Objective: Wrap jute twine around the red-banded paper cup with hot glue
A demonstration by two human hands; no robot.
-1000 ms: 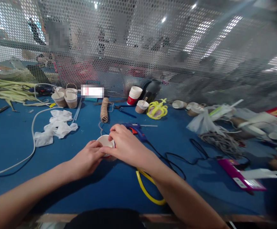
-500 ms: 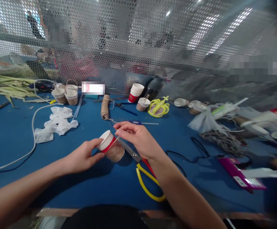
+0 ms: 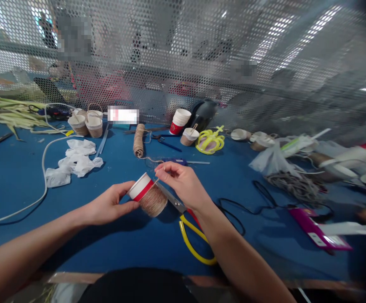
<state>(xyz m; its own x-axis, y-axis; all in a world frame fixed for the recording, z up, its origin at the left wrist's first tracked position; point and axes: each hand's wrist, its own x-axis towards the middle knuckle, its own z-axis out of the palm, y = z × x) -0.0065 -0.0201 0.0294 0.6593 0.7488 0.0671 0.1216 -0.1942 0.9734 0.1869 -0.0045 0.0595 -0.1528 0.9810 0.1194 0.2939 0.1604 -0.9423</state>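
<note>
My left hand (image 3: 111, 205) grips a paper cup (image 3: 148, 195) tilted on its side, white at the rim with a red band and brown twine wound round its lower part. My right hand (image 3: 183, 184) pinches the twine strand (image 3: 148, 159) just beside the cup's rim. That strand runs back to a twine spool (image 3: 139, 141) lying further up the blue table (image 3: 139, 244). Yellow-handled scissors (image 3: 193, 236) lie under my right wrist.
White crumpled gloves (image 3: 74, 163) and a white cable (image 3: 44, 168) lie left. Twine-wrapped cups (image 3: 86, 124), stacked paper cups (image 3: 179, 120), a yellow crown shape (image 3: 210, 143), black cable (image 3: 249, 206), plastic bags (image 3: 277, 158) and a magenta box (image 3: 315, 231) crowd the back and right. A perforated metal screen (image 3: 183, 63) closes the far side.
The cup went from standing upright under both hands to being lifted and tipped on its side. My right hand drew back and now pinches the twine, uncovering the scissors.
</note>
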